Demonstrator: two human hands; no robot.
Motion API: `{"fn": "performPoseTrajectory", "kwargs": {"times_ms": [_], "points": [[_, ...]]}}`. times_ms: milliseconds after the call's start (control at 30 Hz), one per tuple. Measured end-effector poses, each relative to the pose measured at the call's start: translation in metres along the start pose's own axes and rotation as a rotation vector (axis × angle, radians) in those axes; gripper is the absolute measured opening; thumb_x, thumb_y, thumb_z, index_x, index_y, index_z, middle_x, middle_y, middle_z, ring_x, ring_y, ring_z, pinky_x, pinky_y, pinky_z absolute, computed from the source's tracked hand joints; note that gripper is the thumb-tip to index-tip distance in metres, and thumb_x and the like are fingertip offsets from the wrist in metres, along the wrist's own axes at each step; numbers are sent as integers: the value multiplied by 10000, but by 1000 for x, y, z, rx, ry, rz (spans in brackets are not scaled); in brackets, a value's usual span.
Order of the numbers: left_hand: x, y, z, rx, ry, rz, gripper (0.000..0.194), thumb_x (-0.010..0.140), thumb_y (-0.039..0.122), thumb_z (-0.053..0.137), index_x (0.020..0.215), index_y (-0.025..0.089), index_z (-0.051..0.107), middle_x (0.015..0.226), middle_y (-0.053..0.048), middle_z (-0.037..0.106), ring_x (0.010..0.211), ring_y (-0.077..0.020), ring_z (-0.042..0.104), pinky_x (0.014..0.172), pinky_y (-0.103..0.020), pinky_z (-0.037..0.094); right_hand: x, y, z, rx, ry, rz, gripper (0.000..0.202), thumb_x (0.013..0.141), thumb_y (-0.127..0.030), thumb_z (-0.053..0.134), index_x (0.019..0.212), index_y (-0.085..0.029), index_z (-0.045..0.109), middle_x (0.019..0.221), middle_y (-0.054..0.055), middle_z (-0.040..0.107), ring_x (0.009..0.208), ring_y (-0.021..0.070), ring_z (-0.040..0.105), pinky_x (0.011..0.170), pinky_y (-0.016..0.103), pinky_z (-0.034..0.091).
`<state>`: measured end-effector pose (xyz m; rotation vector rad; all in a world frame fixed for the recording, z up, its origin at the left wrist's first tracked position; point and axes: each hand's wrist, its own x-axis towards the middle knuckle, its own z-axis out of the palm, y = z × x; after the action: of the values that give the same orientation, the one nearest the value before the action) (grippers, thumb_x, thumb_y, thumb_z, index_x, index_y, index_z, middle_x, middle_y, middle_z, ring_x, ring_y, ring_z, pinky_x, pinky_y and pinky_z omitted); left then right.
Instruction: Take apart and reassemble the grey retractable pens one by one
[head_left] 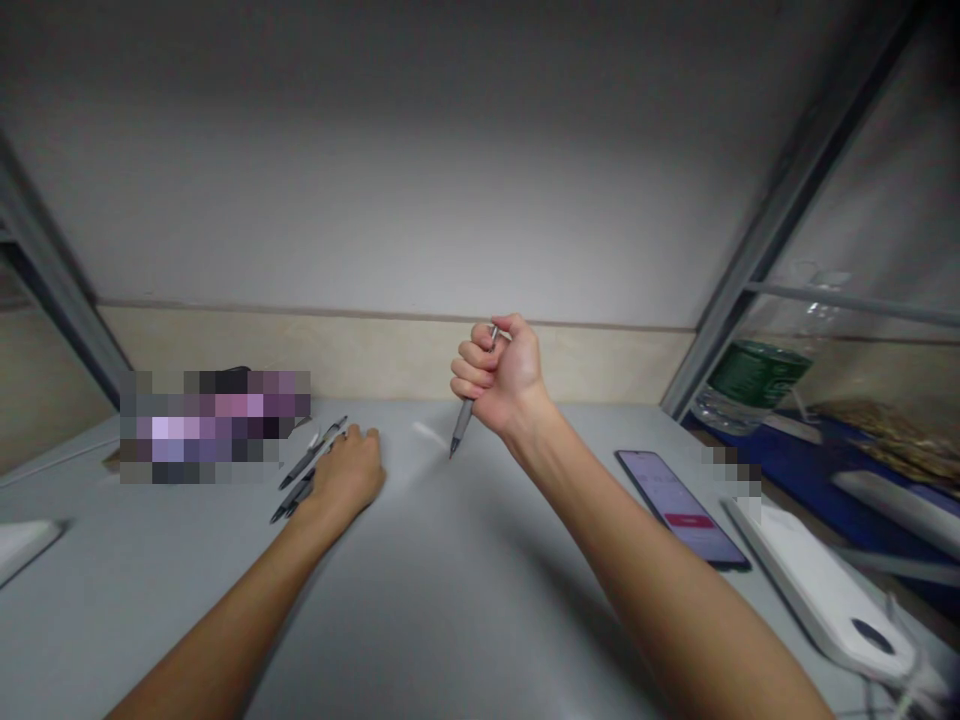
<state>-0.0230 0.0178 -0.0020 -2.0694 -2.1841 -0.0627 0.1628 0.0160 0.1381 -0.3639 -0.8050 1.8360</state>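
My right hand [499, 370] is raised above the desk in a fist, wrapped round a grey pen [463, 420]. That pen slants with its dark tip down, and its silver end shows near my thumb. On the desk to the left, my left hand [349, 470] lies palm down with its fingers pointing forward and a little apart. Several grey and black pens [304, 470] lie side by side at its left edge. The hand partly covers them, and I cannot tell whether it presses on any.
A phone [679, 510] with a lit screen and a white device with a cable [825, 590] lie on the grey desk at the right. Beyond the metal frame stands a green-labelled bottle [761, 370]. A blurred purple object [217, 425] sits back left. A wall closes off the rear.
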Motion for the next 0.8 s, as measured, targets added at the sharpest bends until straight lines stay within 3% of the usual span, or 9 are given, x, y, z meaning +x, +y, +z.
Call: {"fn": "performPoseTrajectory", "kwargs": {"times_ms": [100, 233, 300, 467, 600, 733, 800], "points": [[-1, 1, -2, -18, -25, 9, 387, 784, 85, 341, 1086, 106, 581, 1044, -190, 584, 968, -298, 588, 777, -399, 472, 0, 0, -1, -15, 11, -7, 333, 815, -357, 317, 521, -210, 265, 402, -93, 130, 353, 65, 55, 341, 197, 64], [-1, 2, -2, -30, -35, 16, 386, 793, 93, 339, 1100, 125, 571, 1044, -181, 593, 950, -293, 601, 774, -400, 472, -1, -1, -3, -51, -2, 16, 419, 821, -522, 328, 542, -211, 293, 413, -101, 143, 350, 59, 80, 343, 191, 89], [-1, 2, -2, -36, -36, 15, 385, 800, 99, 335, 1107, 130, 566, 1048, -182, 595, 947, -294, 605, 772, -404, 471, 0, -2, -4, -88, 8, 15, 416, 823, -534, 329, 564, -209, 320, 421, -102, 163, 346, 60, 106, 344, 188, 117], [-2, 2, -1, -48, -36, 11, 387, 803, 102, 337, 1119, 141, 556, 1044, -178, 600, 947, -293, 609, 762, -401, 472, -1, 2, -26, -341, 158, -114, 150, 799, -271, 387, 761, -177, 498, 510, -70, 363, 383, 72, 317, 387, 188, 276], [-2, 3, 0, -60, -32, 12, 389, 797, 94, 341, 1124, 144, 544, 1045, -179, 598, 940, -297, 611, 734, -393, 477, -11, 10, -70, -882, 231, -147, 188, 751, -167, 468, 916, -152, 556, 621, -29, 486, 515, 101, 499, 514, 219, 419], [-2, 7, -1, -87, -29, 40, 377, 795, 104, 357, 1125, 138, 536, 1037, -175, 610, 935, -290, 616, 742, -382, 474, -28, 20, -117, -1782, 225, -91, 102, 752, -177, 522, 670, -146, 575, 589, 38, 563, 586, 162, 565, 579, 263, 400], [-3, 9, -1, -105, -34, 57, 364, 799, 120, 377, 1125, 135, 540, 1032, -169, 623, 946, -273, 617, 778, -368, 465, -34, 25, -134, -2099, 310, -88, 131, 790, -178, 502, 722, -144, 610, 678, 88, 628, 679, 198, 600, 617, 277, 397]]}}
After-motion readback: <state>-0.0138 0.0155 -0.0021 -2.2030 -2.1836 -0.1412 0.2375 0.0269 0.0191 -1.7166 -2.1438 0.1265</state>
